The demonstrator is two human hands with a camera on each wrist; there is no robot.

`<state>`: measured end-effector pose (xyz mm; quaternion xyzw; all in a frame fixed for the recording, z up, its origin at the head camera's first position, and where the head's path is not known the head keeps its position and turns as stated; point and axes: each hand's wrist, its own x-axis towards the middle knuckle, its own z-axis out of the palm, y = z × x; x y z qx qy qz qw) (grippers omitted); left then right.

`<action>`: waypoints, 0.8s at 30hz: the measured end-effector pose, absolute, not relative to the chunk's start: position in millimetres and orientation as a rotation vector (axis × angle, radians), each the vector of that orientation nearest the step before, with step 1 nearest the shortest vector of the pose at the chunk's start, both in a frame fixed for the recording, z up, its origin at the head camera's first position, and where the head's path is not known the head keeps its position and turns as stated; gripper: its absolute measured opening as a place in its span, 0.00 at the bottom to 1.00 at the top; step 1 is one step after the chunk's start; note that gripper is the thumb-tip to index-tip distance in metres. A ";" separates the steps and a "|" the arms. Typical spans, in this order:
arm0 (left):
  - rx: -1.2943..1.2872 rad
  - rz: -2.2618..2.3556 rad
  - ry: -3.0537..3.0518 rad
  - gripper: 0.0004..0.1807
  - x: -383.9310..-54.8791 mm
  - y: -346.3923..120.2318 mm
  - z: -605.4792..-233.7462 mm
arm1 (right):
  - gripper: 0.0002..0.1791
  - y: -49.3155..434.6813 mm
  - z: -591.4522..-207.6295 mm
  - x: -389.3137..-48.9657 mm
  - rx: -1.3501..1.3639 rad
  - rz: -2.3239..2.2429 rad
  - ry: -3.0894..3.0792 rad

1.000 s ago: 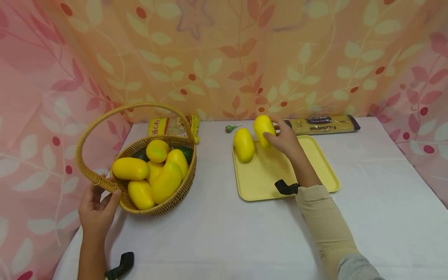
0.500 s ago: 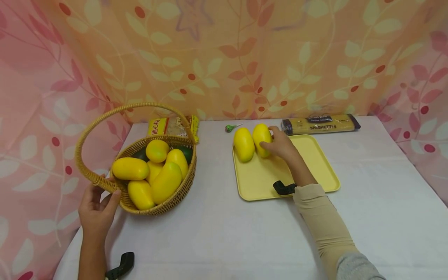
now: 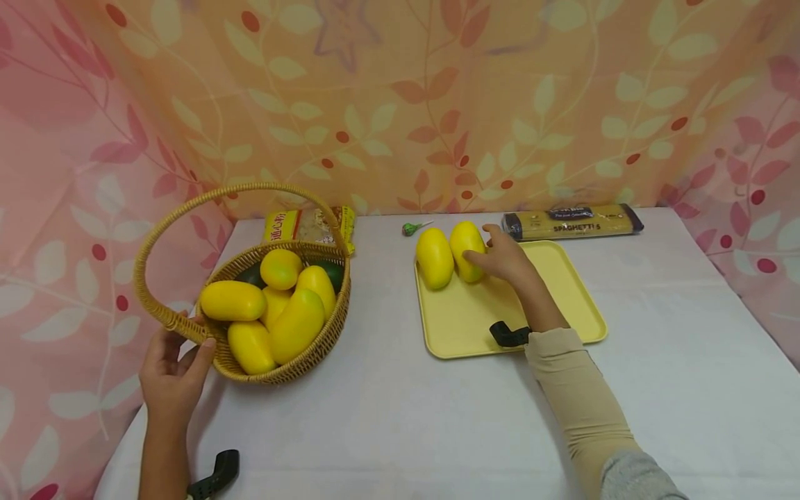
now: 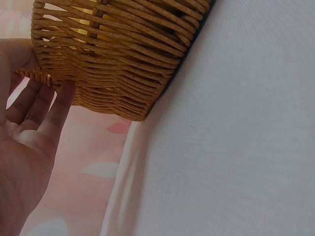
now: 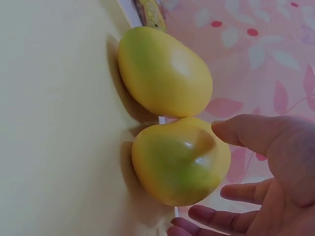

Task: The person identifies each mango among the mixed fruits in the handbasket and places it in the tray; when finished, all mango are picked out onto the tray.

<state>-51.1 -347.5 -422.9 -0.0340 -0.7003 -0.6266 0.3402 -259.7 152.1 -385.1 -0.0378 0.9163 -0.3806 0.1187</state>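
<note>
My left hand holds the rim of the wicker basket at the foot of its arched handle, thumb on the near side. In the left wrist view, the fingers lie against the woven wall. Several yellow mangoes fill the basket, with dark green produce partly hidden beneath. On the yellow tray, two mangoes rest side by side at the far left corner. My right hand is beside the right mango, fingers spread and thumb at its surface; the left mango touches it.
Behind the basket lies a yellow food packet. A green-wrapped lollipop is near the back edge, left of the tray. A spaghetti pack lies behind the tray. Patterned curtain encloses the white-covered table at the back and sides.
My right hand has lowered the mango onto the tray beside the other one, and its fingers have loosened from it. The left hand and basket have stayed in place.
</note>
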 end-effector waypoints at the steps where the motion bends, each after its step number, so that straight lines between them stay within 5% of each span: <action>1: -0.105 -1.638 -1.811 0.31 -51.1 -347.4 -423.0 | 0.48 152.1 -383.8 -259.1 -0.108 -1.117 2.680; 10: -0.032 -1.614 -1.862 0.32 -51.8 -348.4 -421.5 | 0.42 148.5 -374.6 -255.4 -0.181 -1.136 2.801; 24: -0.104 -1.574 -1.856 0.32 -51.9 -348.3 -422.0 | 0.21 71.4 -356.1 -215.8 -0.944 -1.139 3.061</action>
